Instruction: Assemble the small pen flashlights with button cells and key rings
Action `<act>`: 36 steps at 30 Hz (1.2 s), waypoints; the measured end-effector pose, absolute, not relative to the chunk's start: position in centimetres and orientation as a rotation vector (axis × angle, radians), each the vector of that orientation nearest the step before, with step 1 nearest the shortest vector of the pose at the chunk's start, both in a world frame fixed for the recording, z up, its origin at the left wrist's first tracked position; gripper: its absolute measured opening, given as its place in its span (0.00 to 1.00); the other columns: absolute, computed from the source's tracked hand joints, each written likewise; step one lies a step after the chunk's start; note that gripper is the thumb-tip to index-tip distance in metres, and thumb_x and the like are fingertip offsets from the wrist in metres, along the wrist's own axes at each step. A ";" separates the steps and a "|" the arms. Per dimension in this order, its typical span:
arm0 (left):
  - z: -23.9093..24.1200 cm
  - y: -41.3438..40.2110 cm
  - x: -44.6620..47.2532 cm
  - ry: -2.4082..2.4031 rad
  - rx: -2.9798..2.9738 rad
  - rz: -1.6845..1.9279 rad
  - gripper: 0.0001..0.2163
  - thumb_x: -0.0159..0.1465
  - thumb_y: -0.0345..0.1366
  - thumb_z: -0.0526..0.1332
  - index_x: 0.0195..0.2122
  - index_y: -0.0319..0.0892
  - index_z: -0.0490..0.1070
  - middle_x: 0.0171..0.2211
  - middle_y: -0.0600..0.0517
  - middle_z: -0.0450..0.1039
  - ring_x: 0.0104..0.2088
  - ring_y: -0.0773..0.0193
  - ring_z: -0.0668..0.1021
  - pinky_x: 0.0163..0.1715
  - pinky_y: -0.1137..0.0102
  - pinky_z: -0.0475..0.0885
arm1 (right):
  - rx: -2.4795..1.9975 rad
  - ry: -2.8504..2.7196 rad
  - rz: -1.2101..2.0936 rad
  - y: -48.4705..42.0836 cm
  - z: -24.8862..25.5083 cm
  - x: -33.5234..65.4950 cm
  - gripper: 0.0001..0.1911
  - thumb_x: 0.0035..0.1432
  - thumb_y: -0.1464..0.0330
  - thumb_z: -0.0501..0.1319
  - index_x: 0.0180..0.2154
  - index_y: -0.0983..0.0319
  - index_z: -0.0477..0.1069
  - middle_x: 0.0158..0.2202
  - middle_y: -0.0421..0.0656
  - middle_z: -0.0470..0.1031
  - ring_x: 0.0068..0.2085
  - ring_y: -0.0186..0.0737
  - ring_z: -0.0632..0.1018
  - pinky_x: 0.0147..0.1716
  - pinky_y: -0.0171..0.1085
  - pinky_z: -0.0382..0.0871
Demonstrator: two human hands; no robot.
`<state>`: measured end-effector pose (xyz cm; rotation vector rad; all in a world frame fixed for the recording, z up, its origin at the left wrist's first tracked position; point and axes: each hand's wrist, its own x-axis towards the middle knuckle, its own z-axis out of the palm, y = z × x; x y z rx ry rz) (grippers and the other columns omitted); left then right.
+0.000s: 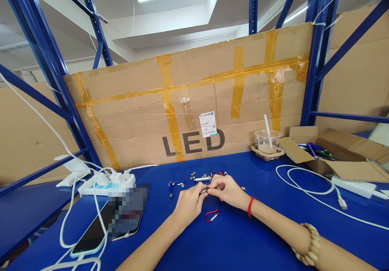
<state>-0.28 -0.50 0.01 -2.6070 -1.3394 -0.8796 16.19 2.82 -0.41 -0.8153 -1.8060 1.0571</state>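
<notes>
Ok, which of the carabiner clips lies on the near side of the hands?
The red carabiner, alone on the blue table just this side of the right hand; the blue clip and other red ones lie farther back.

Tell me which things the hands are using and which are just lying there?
In use: left hand and right hand pinching a small silver piece; beside them a silver tube, blue tube, little round parts, red clip.
Just lying about: power strip, phone, cup with straw, white cable, cardboard box.
</notes>
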 end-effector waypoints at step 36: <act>0.7 -0.3 -0.2 -1.286 -2.519 -1.008 0.07 0.63 0.34 0.49 0.39 0.44 0.64 0.36 0.53 0.73 0.35 0.66 0.75 0.35 0.73 0.70 | -1.010 -1.757 1.091 2.8 0.3 16.0 0.22 0.41 0.49 0.58 0.20 0.64 0.66 0.10 0.34 0.57 0.14 0.26 0.58 0.14 0.29 0.48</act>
